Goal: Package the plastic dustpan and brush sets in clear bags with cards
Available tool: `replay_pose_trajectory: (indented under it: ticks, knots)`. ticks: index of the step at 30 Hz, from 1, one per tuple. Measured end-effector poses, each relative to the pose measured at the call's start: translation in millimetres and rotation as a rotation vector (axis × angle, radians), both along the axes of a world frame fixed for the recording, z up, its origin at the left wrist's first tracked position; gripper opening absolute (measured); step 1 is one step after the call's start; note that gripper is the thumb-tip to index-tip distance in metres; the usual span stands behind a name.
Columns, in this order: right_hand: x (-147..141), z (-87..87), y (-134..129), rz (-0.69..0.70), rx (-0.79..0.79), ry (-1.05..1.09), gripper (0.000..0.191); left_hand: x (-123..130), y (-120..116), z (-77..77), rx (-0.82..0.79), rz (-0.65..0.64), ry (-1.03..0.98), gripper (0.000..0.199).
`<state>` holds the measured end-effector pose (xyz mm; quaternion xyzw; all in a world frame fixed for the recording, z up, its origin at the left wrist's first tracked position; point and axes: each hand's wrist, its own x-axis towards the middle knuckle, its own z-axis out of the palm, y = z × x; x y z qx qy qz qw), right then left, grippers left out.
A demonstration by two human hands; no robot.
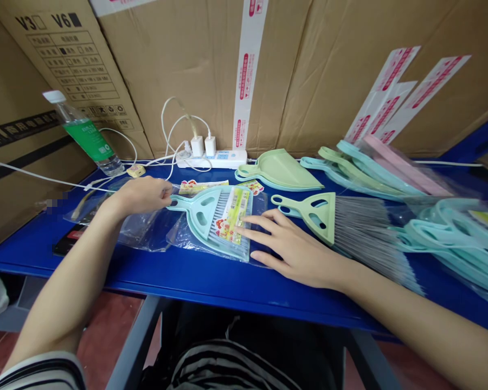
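Note:
A light-blue dustpan and brush set (203,219) lies on the blue table in a clear plastic bag, handle to the left. Across its bristles sits a yellow-green printed card (232,216). My left hand (146,196) is closed at the handle's end; whether its fingers pinch the handle itself or the plastic is hidden. My right hand (296,246) rests with fingers spread over the card and the set's right edge. To its right lie a green hand brush (321,219) with grey bristles and, behind, a green dustpan (284,169).
Bagged dustpan sets (459,233) are piled at the right, with more blue, green and pink dustpans (374,168) behind. A power strip (228,158) with white cables runs along the cardboard back. A water bottle (89,135) leans at left. Loose clear plastic bags (142,233) lie below my left hand.

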<state>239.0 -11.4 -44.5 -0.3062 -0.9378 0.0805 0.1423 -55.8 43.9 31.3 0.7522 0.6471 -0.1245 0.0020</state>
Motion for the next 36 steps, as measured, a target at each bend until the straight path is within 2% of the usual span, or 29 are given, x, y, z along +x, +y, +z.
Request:
replay_pose_trajectory:
  ticks: [5, 12, 18, 24, 33, 36]
  knots:
    - [3, -1.7, 0, -0.053, 0.015, 0.007, 0.047, 3, -5, 3.4, -0.017, 0.004, 0.008, 0.020]
    - [5, -10.4, 0, -0.178, -0.024, -0.019, 0.069, 0, 0, 1.8, -0.038, 0.011, 0.014, 0.018]
    - [4, -11.4, 0, -0.201, -0.010, -0.002, 0.070, -7, 2, 2.2, -0.028, -0.008, -0.004, 0.016]
    - [3, -10.6, -1, -0.198, -0.002, 0.021, 0.070, -12, 2, 2.8, 0.009, 0.032, 0.043, 0.016]
    - [6, -10.3, 0, -0.180, 0.053, -0.058, 0.063, -5, -2, 4.7, -0.017, 0.076, 0.110, 0.013]
    - [6, -10.8, 1, -0.174, 0.063, -0.065, 0.063, -2, -3, 2.9, 0.025, 0.088, 0.152, 0.008]
